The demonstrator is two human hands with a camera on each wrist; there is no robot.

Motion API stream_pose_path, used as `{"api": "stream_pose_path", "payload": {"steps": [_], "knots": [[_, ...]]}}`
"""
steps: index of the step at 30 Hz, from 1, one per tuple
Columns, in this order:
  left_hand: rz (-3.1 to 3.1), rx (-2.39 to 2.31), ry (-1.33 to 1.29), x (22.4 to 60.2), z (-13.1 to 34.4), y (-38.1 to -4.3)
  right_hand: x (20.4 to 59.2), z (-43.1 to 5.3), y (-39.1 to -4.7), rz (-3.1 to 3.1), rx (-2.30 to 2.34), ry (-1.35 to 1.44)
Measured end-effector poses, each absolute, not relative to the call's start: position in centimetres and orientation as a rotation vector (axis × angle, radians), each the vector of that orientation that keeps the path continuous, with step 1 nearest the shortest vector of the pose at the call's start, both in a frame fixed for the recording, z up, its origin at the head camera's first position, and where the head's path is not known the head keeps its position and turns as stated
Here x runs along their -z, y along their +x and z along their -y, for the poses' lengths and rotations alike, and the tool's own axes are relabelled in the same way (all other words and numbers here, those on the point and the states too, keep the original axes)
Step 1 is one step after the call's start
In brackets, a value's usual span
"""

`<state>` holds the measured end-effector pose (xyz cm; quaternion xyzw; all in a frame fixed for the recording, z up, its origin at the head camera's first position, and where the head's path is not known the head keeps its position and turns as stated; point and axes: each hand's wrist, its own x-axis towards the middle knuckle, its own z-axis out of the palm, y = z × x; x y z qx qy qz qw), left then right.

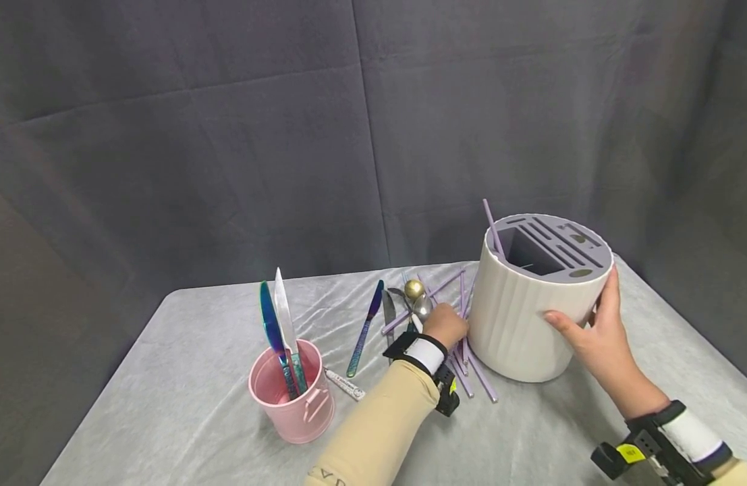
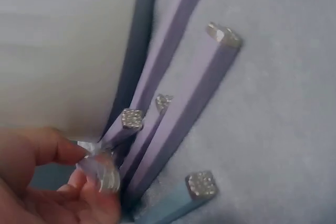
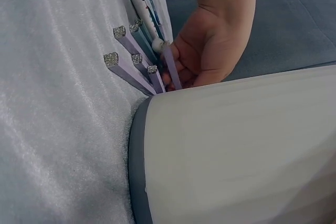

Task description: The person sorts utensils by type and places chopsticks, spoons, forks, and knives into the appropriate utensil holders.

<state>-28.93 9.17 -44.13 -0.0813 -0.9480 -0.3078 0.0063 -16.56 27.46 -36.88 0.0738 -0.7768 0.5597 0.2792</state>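
My left hand is down among a pile of purple chopsticks, beside the base of a ribbed white utensil holder. Between its thumb and fingers it pinches one purple chopstick, its end pointing up from the pile. Several other chopsticks with glittery square ends lie around, including a teal one. My right hand grips the holder's right side, thumb across the front and fingers round the edge. The holder has a grey slotted top; one purple chopstick stands in its large opening.
A pink bucket at the left holds two upright table knives. A blue-purple knife and a white marker lie on the grey cloth. Past the left hand lie a gold spoon and a silver spoon.
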Motion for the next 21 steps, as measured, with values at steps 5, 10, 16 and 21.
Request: {"api": "stream_pose_path", "payload": {"steps": [5,10,16,21], "knots": [[2.964,1.275,-0.191,44.2,-8.8,-29.5,36.9,-27.5,-16.5,2.087,-1.495,0.194],[2.914,1.768,0.085,39.9,-7.5,-26.9,36.8,-27.5,-16.6,2.087,-1.491,0.192],[2.518,2.116,0.043,44.9,-7.6,-30.6,37.0,-27.5,-16.6,2.085,-1.488,0.193],[2.314,2.258,0.003,44.2,-6.8,-30.5,37.0,-27.5,-16.6,2.088,-1.481,0.186]]}}
